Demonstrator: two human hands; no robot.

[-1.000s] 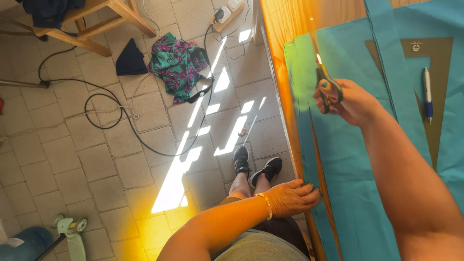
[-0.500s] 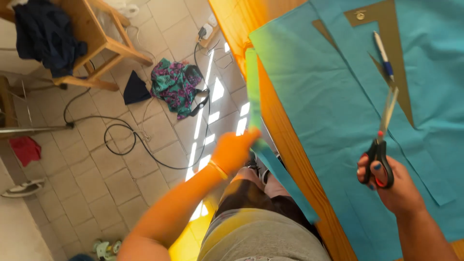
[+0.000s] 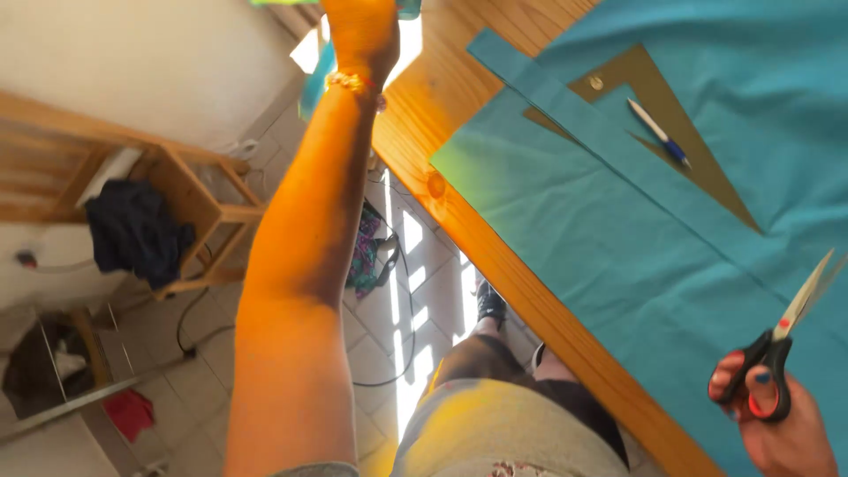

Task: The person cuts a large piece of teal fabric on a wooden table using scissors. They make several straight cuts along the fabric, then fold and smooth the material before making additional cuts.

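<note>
Left hand [image 3: 360, 31] risen; one scissors [image 3: 782, 353] (right hand [image 3: 782, 424]).

Pen [image 3: 658, 132] on set square [image 3: 671, 115]

A single head-worn view looks steeply down from close above, facing the wooden surface [image 3: 495, 256] along its near edge, with the tiled floor [image 3: 424, 318] below at left.

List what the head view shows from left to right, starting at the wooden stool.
Wooden stool with dark garment → left hand raised, holding a teal strip → table edge → pen → scissors in right hand.
</note>
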